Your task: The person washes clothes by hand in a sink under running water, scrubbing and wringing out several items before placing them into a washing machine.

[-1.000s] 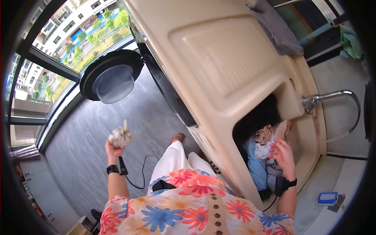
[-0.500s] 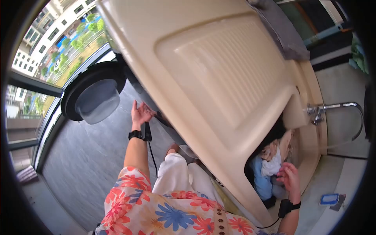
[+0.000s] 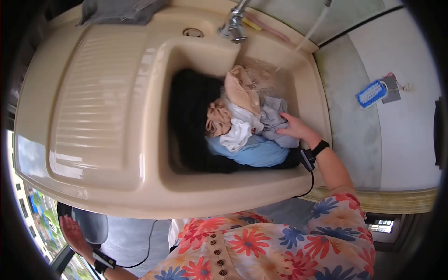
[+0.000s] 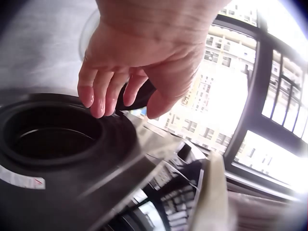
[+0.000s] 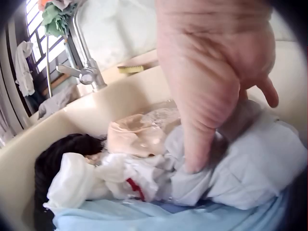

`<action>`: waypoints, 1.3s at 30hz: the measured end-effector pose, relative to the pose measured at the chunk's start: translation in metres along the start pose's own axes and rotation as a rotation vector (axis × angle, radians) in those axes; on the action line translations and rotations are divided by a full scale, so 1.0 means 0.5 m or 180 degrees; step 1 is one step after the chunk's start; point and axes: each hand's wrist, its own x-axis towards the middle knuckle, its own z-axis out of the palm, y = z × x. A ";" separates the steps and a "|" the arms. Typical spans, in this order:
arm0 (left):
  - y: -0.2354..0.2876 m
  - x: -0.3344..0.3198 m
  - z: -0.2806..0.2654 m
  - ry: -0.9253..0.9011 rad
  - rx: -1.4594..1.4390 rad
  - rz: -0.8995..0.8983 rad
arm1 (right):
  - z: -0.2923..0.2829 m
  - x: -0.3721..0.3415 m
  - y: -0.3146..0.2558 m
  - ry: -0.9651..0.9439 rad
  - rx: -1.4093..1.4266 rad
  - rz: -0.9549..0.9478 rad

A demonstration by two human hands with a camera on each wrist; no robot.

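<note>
At the far left, the left hand hangs near the worktop's edge; its fingers are extended, with the thumb set well apart from them; the left wrist view shows it near a black machine with a round opening, though whether it is directly above that opening cannot be told; a translucent lid shows just beside it in the head view. A ridged washboard forms the left part of the beige worktop, and a dark grey cloth drapes over its rear edge; next comes the sink basin, where a black garment lies along the left wall; a brown garment, a white garment and a light blue garment lie bunched together in the middle; a metal tap stands behind, and a peach garment sits beside some water. Farther right, a grey garment is held by the right hand; its thumb sinks into the folds, and its other fingers are partly hidden; at the far right is a blue-and-white brush.
</note>
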 end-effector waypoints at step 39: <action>-0.358 -0.547 1.298 -0.4677 0.4855 0.2367 | -0.082 0.136 -0.040 0.0428 0.0338 -0.1264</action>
